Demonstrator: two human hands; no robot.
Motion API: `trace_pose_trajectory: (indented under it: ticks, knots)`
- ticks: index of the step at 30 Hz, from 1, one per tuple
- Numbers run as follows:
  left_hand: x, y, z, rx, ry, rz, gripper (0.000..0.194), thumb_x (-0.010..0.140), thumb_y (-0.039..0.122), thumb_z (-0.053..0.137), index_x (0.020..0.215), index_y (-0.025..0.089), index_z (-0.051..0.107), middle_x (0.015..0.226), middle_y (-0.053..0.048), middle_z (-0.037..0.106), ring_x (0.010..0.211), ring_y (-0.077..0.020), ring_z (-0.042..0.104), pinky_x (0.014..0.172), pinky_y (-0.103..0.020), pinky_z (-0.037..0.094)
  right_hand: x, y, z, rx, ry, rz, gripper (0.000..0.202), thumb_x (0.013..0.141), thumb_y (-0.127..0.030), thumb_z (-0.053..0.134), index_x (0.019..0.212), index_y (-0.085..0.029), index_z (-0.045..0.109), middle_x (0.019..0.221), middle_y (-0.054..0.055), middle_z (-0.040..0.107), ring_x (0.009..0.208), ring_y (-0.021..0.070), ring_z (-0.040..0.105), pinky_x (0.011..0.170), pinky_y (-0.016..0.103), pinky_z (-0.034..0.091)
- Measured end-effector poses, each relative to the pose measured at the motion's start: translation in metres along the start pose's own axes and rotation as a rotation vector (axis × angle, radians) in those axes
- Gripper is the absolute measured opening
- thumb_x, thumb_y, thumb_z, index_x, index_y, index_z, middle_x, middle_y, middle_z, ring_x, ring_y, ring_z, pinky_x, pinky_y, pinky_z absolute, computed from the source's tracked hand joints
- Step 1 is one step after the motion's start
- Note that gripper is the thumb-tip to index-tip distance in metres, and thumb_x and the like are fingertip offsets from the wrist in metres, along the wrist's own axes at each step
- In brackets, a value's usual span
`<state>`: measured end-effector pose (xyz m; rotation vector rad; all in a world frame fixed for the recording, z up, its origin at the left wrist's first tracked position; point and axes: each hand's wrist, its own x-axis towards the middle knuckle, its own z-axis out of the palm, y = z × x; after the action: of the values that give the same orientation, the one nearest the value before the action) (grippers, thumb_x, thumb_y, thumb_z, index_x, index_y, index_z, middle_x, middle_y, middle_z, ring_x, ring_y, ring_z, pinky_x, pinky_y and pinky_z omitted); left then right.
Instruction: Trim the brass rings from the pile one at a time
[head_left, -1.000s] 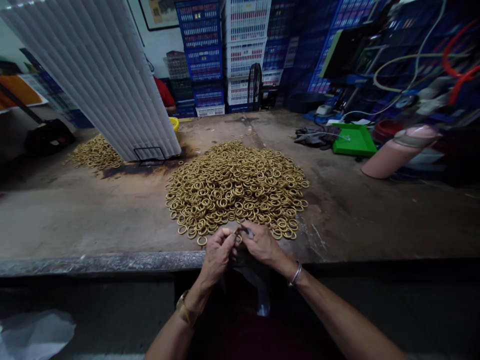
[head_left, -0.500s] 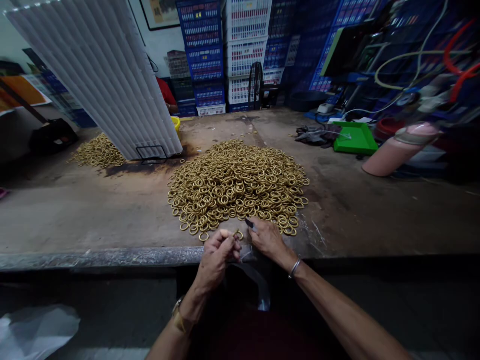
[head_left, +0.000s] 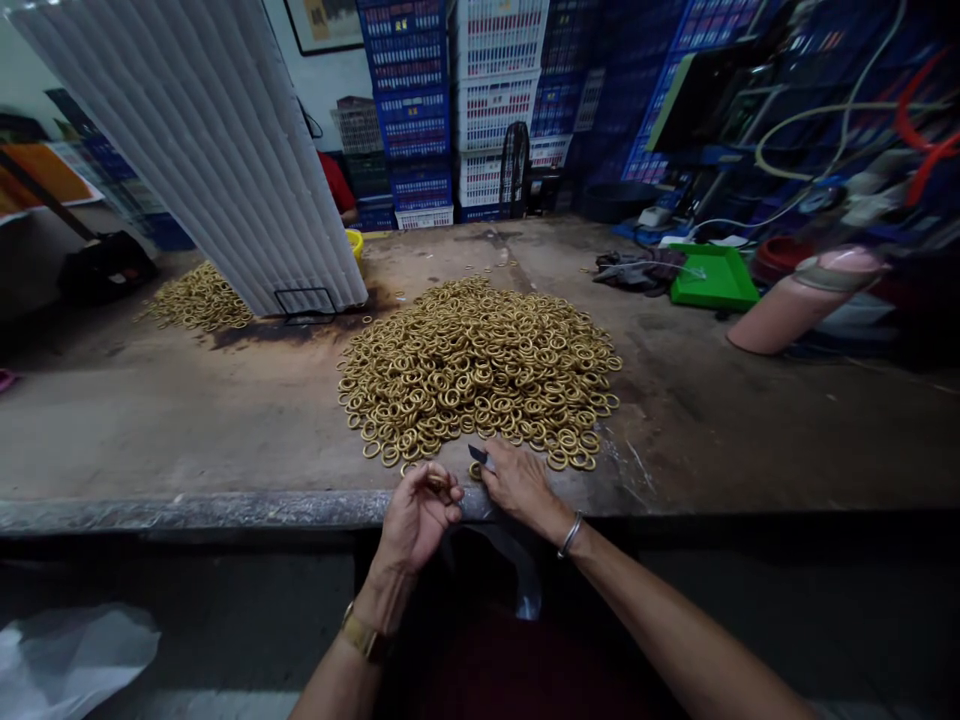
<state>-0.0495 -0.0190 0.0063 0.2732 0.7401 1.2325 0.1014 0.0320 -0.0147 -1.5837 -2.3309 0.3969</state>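
A large pile of brass-coloured rings (head_left: pixel 480 370) lies on the worktable (head_left: pixel 255 440). At the near edge of the table my left hand (head_left: pixel 421 512) is turned palm up, its fingers curled round a ring (head_left: pixel 436 483). My right hand (head_left: pixel 521 485) is closed on a small knife, whose dark blade (head_left: pixel 478 455) points left in front of the pile. Just under the blade, beside the right fingertips, is a single ring (head_left: pixel 475 470), partly hidden.
A tall ribbed white panel (head_left: pixel 217 150) leans over the table's left part, with a second ring pile (head_left: pixel 199 300) behind it. To the right are a green tray (head_left: pixel 712 277) and a pink bottle (head_left: pixel 787 305). Stacked crates (head_left: pixel 499 110) stand beyond the table.
My left hand has moved slightly left and rolled palm up with a ring in its fingers. The knife in my right hand has shifted left.
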Motion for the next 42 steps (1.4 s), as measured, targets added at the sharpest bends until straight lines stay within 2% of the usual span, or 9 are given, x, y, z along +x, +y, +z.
trace_pose_trajectory:
  ticks: [3,6,9,12,19,27,33,39,42]
  knots:
    - [0.002,-0.005,0.004,0.039,0.075,-0.011,0.026,0.067,0.034,0.063,0.059,0.014,0.049,0.063,0.0,0.053,0.058,-0.0104,0.054,0.044,-0.018,0.038,0.0,0.004,0.001,0.076,0.038,-0.032,0.015,0.079,-0.022,0.047,0.093,-0.018,0.053,0.087,0.005,0.06,0.076,0.0165,0.055,0.063,0.025,0.034]
    - [0.004,-0.011,0.009,0.167,0.163,0.034,0.029,0.063,0.037,0.067,0.072,0.015,0.053,0.062,0.002,0.053,0.052,-0.009,0.052,0.04,-0.017,0.035,-0.003,0.004,0.001,0.176,0.097,-0.087,0.012,0.08,-0.023,0.046,0.088,-0.019,0.052,0.078,0.003,0.06,0.069,0.0153,0.054,0.061,0.024,0.033]
    - [0.005,-0.017,0.011,0.348,0.16,0.093,0.036,0.063,0.044,0.067,0.082,0.017,0.052,0.057,0.005,0.05,0.042,-0.0053,0.043,0.036,-0.015,0.028,-0.007,0.001,-0.001,0.252,0.149,-0.151,0.012,0.08,-0.022,0.045,0.09,-0.019,0.052,0.077,0.004,0.059,0.067,0.0146,0.053,0.061,0.023,0.034]
    - [0.006,-0.02,0.01,0.515,0.125,0.13,0.032,0.069,0.046,0.061,0.073,0.016,0.051,0.052,0.007,0.044,0.037,-0.003,0.033,0.035,-0.015,0.022,-0.008,-0.004,-0.006,0.346,0.137,-0.13,0.012,0.081,-0.026,0.044,0.088,-0.018,0.052,0.069,0.001,0.055,0.06,0.0126,0.049,0.057,0.022,0.033]
    - [0.005,-0.022,0.011,0.852,0.142,0.514,0.019,0.076,0.034,0.055,0.068,0.017,0.058,0.06,0.002,0.049,0.054,-0.0084,0.041,0.05,-0.019,0.033,0.001,-0.011,-0.013,0.727,0.014,0.065,0.017,0.077,-0.029,0.046,0.068,-0.017,0.054,0.059,-0.004,0.049,0.055,0.0087,0.043,0.051,0.018,0.034]
    - [0.002,-0.018,0.012,0.484,0.007,0.098,0.031,0.073,0.047,0.056,0.073,0.017,0.05,0.058,0.005,0.046,0.039,-0.0025,0.029,0.037,-0.016,0.019,0.005,-0.011,-0.008,0.841,-0.009,0.123,0.016,0.073,-0.028,0.048,0.063,-0.017,0.054,0.055,-0.004,0.05,0.051,0.0082,0.042,0.048,0.018,0.034]
    - [0.001,-0.016,0.011,0.317,-0.02,0.08,0.029,0.072,0.043,0.06,0.08,0.016,0.051,0.061,0.005,0.046,0.04,-0.0015,0.03,0.037,-0.015,0.018,0.006,-0.01,-0.01,0.822,0.009,0.155,0.015,0.072,-0.025,0.046,0.061,-0.018,0.052,0.053,-0.003,0.049,0.049,0.009,0.041,0.048,0.02,0.033]
    - [0.003,-0.017,0.01,0.309,0.021,0.143,0.031,0.071,0.045,0.061,0.076,0.016,0.049,0.06,0.006,0.046,0.04,-0.0017,0.029,0.037,-0.015,0.019,-0.005,-0.009,-0.006,0.446,0.023,-0.158,0.012,0.075,-0.02,0.043,0.068,-0.019,0.053,0.06,-0.001,0.053,0.054,0.0112,0.043,0.053,0.023,0.03]
    - [0.004,-0.019,0.007,0.357,0.023,0.188,0.03,0.074,0.044,0.058,0.073,0.017,0.047,0.057,0.006,0.045,0.039,-0.0018,0.028,0.038,-0.015,0.019,-0.009,-0.009,-0.003,0.349,-0.004,-0.221,0.013,0.071,-0.013,0.042,0.07,-0.02,0.053,0.062,0.0,0.055,0.056,0.0121,0.046,0.054,0.023,0.029]
